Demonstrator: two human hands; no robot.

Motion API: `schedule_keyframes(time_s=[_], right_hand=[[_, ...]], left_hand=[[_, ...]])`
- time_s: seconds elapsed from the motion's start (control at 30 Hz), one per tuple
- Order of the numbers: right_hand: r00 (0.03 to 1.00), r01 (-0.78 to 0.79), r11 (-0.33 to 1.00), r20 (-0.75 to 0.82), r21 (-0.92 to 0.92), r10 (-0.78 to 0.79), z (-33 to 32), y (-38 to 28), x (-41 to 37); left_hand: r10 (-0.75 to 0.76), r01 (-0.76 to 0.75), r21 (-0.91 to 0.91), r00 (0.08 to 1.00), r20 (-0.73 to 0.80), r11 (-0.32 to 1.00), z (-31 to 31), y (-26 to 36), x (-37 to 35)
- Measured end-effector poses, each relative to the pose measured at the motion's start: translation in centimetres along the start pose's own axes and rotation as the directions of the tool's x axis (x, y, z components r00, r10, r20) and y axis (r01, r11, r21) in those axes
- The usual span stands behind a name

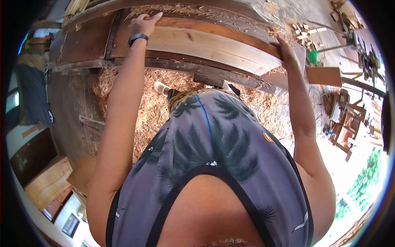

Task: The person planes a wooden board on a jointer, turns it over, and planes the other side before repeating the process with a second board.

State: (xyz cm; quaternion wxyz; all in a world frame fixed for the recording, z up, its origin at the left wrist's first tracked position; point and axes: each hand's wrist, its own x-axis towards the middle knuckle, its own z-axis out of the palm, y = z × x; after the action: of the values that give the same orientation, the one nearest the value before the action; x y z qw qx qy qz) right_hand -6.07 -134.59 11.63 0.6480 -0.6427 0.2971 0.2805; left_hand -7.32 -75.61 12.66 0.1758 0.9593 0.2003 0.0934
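A long wooden plank (pixel 205 43), pale with a dark knot and a reddish-brown strip along its far side, lies across the workbench in front of me. My left hand (pixel 142 25), with a dark band at the wrist, is at the plank's left end, thumb stretched out and fingers apart near the far side. At the opposite end my right hand (pixel 286 53) wraps round the plank's corner, its fingertips over the far edge. Part of that grip is hidden behind the wood.
Curly wood shavings (pixel 144 119) cover the floor under the workbench (pixel 82 64) and lie along its far side. Small wood offcuts (pixel 302 33) are scattered at the far right, near a green object (pixel 312 57) and a brown board (pixel 324 76). Machinery (pixel 366 53) stands beyond.
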Motion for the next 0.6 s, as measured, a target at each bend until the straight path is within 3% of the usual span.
schedule_keyframes(time_s=[0.07, 0.13, 0.17, 0.23, 0.57, 0.6], right_hand=[[0.997, 0.057, 0.998, -0.053, -0.041, -0.059, -0.2, 0.6, 0.6], [0.955, 0.155, 0.948, -0.204, -0.278, -0.216, 0.7, 0.5, 0.1], [0.952, 0.156, 0.951, -0.216, -0.265, -0.216, 0.8, 0.5, 0.0], [0.925, 0.192, 0.879, -0.219, -0.435, -0.310, 1.0, 0.4, 0.2], [0.949, 0.176, 0.911, -0.181, -0.372, -0.258, 2.0, -0.7, 0.0], [0.959, 0.046, 0.904, -0.234, -0.425, -0.159, 3.3, -1.7, -3.1]], left_hand=[[-0.014, 0.019, -0.076, 0.997, 0.076, 0.997, 0.6, -0.7, 0.7], [-0.027, 0.033, -0.073, 0.996, 0.081, 0.997, 0.4, -0.3, 0.6], [-0.068, 0.073, -0.070, 0.995, 0.072, 0.995, 0.2, -0.1, 0.6], [-0.058, 0.062, -0.062, 0.996, 0.065, 0.996, 0.4, -0.3, 1.0], [-0.078, 0.083, -0.078, 0.995, 0.065, 0.993, -0.3, 0.8, 1.1], [-0.079, 0.085, -0.081, 0.995, 0.068, 0.993, -0.3, 0.7, 0.8]])
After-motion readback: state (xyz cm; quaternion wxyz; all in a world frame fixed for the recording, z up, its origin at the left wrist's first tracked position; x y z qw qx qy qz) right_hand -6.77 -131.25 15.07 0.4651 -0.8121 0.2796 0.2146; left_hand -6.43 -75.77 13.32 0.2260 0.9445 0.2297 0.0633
